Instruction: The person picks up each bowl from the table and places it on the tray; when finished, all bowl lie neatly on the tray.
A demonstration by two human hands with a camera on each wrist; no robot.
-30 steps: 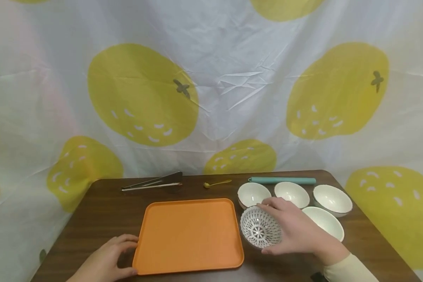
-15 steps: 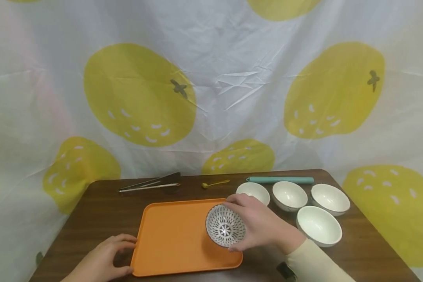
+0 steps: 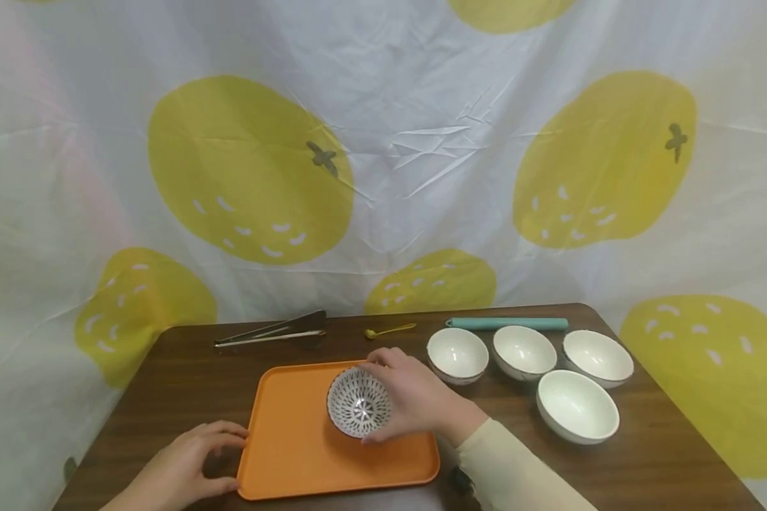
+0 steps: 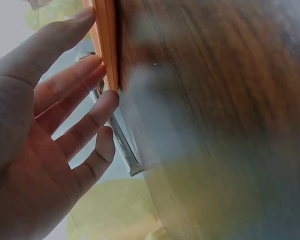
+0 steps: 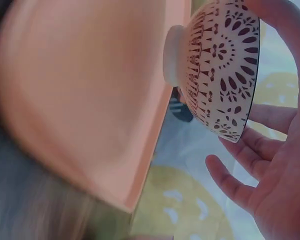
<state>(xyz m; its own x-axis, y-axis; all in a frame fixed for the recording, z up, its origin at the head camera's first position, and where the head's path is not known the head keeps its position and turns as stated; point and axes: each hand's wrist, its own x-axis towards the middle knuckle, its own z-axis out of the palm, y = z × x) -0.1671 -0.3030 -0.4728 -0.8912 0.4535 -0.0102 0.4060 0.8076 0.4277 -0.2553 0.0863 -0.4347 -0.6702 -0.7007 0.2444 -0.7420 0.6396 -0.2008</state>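
A patterned bowl [image 3: 359, 403], dark and white inside, is held by its rim in my right hand [image 3: 415, 397], above the orange tray [image 3: 294, 454]. From the right wrist view, the bowl's outside [image 5: 222, 65] shows a dark leaf pattern and a plain foot ring, with the tray's surface [image 5: 85, 75] beyond it. Thumb and fingers of the right hand [image 5: 285, 165] span opposite sides of the rim. At the tray's left edge, my left hand [image 3: 192, 458] touches the rim with its fingertips. Its fingers [image 4: 85, 120] are loosely bent along the tray's side [image 4: 107, 45] in the left wrist view.
Several white bowls, such as the nearest bowl [image 3: 578, 407], stand on the right of the dark wooden table [image 3: 172, 397]. Behind them lies a teal stick [image 3: 508, 323]. Tongs [image 3: 271, 333] and a small yellow spoon [image 3: 390, 331] lie along the back edge, before a lemon-print curtain [image 3: 422, 177].
My right hand has carried the patterned bowl leftward, from beside the other bowls to above the middle of the tray. My left hand stays at the tray's left edge.
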